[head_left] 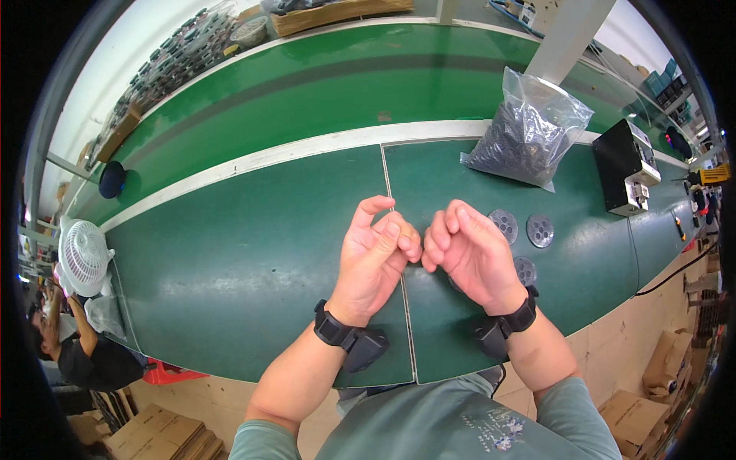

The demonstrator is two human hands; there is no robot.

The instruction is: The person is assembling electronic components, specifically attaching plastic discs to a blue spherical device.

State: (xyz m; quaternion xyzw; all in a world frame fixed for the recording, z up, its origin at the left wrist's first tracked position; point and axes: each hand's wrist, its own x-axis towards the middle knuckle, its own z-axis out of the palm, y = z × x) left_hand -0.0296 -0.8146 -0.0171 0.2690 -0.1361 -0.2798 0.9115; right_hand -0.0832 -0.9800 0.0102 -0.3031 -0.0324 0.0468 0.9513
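Above the green tabletop (245, 253), my left hand (373, 257) has its thumb pressed against its curled fingers, with the index finger raised and bent. Close by on the right, almost touching it, my right hand (477, 257) is closed too, its fingers curled in and the thumb along them. Anything pinched in either hand is hidden or too small to make out. Dark grey round discs with holes lie near my right hand: one disc (540, 231) farthest right, another disc (504, 224) beyond the knuckles, a third disc (525, 271) partly covered by the hand.
A clear plastic bag (529, 142) of small dark parts stands at the back right, beside a black box-shaped device (625, 169). Behind runs a green conveyor belt (322, 84). A white fan (84, 257) and another person (92, 353) are at the left. Cardboard boxes (157, 429) sit on the floor.
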